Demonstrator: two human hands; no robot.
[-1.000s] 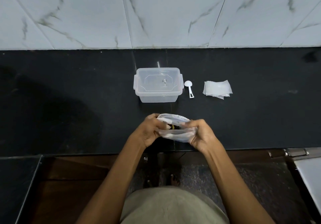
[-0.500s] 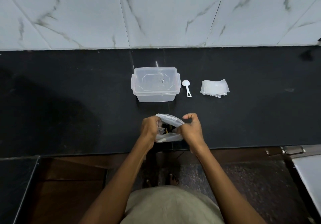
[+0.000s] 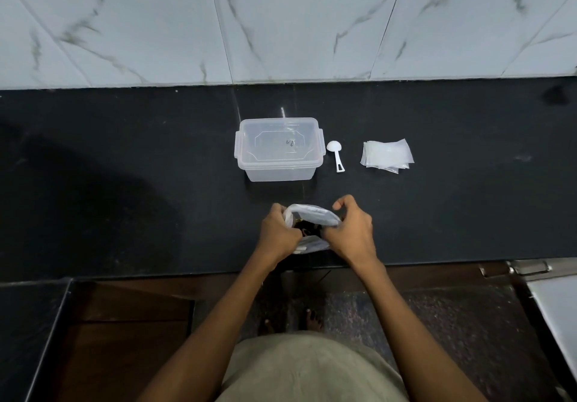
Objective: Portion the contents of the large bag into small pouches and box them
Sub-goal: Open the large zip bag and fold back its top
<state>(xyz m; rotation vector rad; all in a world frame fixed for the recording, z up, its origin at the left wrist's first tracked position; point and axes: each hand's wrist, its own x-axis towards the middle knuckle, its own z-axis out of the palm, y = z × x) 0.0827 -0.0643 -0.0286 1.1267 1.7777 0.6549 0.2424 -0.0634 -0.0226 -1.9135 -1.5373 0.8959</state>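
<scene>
The large clear plastic bag [image 3: 312, 214] stands near the front edge of the black counter [image 3: 125, 183], its mouth spread open with dark contents showing inside. My left hand [image 3: 279, 234] grips the bag's left rim. My right hand [image 3: 351, 230] holds the right rim, thumb and forefinger raised above it. Behind the bag sits a clear lidded plastic box [image 3: 279, 148]. A small white scoop [image 3: 335, 155] lies to the right of the box. A stack of small clear pouches [image 3: 387, 155] lies further right.
A marble-tiled wall [image 3: 281, 27] rises behind the counter. Below the front edge are brown cabinet fronts [image 3: 125, 323] and the floor with my feet. A metal handle [image 3: 530, 268] and a white surface sit at the lower right.
Both hands have drawn the bag's rim apart and shifted it a little away from me, so the mouth is wider. The right thumb and forefinger have lifted off the rim.
</scene>
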